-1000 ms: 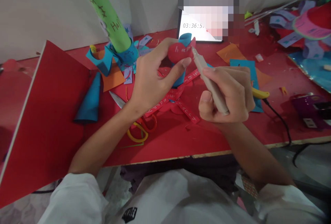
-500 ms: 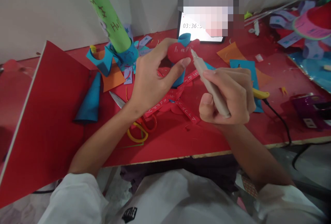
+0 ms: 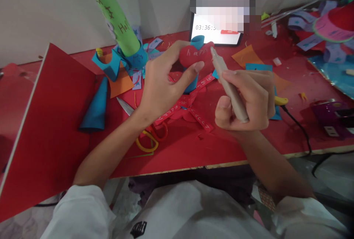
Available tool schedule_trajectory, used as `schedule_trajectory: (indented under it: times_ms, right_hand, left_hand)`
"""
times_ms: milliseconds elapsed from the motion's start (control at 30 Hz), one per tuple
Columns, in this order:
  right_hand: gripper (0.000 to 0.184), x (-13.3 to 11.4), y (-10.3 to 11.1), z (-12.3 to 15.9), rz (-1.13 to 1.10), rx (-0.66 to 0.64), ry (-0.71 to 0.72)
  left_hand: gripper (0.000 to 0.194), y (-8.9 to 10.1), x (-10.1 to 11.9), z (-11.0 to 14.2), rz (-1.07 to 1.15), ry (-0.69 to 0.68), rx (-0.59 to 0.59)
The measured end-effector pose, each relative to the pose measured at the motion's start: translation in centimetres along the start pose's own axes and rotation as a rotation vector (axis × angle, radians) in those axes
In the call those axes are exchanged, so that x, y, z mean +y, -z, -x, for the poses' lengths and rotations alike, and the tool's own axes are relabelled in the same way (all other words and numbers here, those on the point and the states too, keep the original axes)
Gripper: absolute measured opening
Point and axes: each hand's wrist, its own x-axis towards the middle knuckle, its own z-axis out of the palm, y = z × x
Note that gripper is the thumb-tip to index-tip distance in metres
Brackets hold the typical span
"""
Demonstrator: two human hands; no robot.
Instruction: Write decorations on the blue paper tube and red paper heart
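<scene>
My left hand (image 3: 163, 84) is closed on a red paper cutout (image 3: 189, 58), its thumb pressed on the lower edge. Pale letters reading roughly "happ" run across the cutout. Behind it a blue paper tube (image 3: 197, 41) shows above and below. A light grey marker pen (image 3: 231, 93) is gripped in my right hand (image 3: 247, 102), its tip at the cutout's right end; I cannot tell whether it touches. Under my hands lie red paper strips with white writing (image 3: 202, 118). Scissors with yellow and red handles (image 3: 149, 141) lie below my left wrist, blades partly hidden.
A red board (image 3: 52, 121) stands at the left, beside a blue paper cone (image 3: 96, 108). Behind rises a tall green paper tube (image 3: 118, 21). A lit tablet (image 3: 206, 34) leans on the wall. At the right are a corded yellow tool (image 3: 280, 101) and a purple power strip (image 3: 332, 119).
My right hand has shifted slightly right with the marker, its tip moving along the cutout. Another pale letter stroke shows there. My left hand stays in place.
</scene>
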Motion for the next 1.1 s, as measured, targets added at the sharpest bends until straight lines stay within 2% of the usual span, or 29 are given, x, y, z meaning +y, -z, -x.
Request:
schedule_trajectory:
  times_ms: [100,200,267,367,433,567,833,933,1100]
  right_hand:
    - [0.025,-0.3,0.2,0.1,-0.002,-0.012,-0.010]
    - [0.025,-0.1,0.3,0.2,-0.022,-0.048,-0.008]
    - [0.026,0.1,0.3,0.3,-0.025,-0.059,-0.005]
    - [0.027,0.4,0.0,0.3,-0.048,0.004,0.044]
    - [0.027,0.4,-0.1,0.3,-0.067,0.040,0.062]
    - [0.024,0.3,0.0,0.3,-0.055,0.012,0.030]
    - [0.025,0.0,0.6,0.7,-0.044,-0.097,-0.034]
    - [0.023,0.0,0.5,0.8,-0.025,-0.089,-0.021]
    - [0.022,0.0,0.4,0.7,-0.051,-0.083,-0.026]
  left_hand:
    - [0.040,-0.1,0.0,-0.1,0.005,-0.001,-0.005]
    - [0.038,-0.1,-0.4,-0.4,0.000,-0.143,-0.012]
    - [0.039,0.0,-0.7,-0.5,0.000,-0.190,-0.011]
    - [0.044,0.1,-0.6,-0.4,-0.011,-0.036,-0.003]
    - [0.049,0.2,-0.4,-0.2,-0.016,0.063,-0.039]
    - [0.057,0.2,-0.4,0.0,-0.034,0.250,-0.124]
    - [0.063,0.0,-1.2,0.1,-0.010,0.242,-0.111]
    - [0.066,-0.1,-0.7,0.1,-0.025,0.293,-0.115]
    - [0.064,-0.1,-0.2,0.0,-0.027,0.284,-0.118]
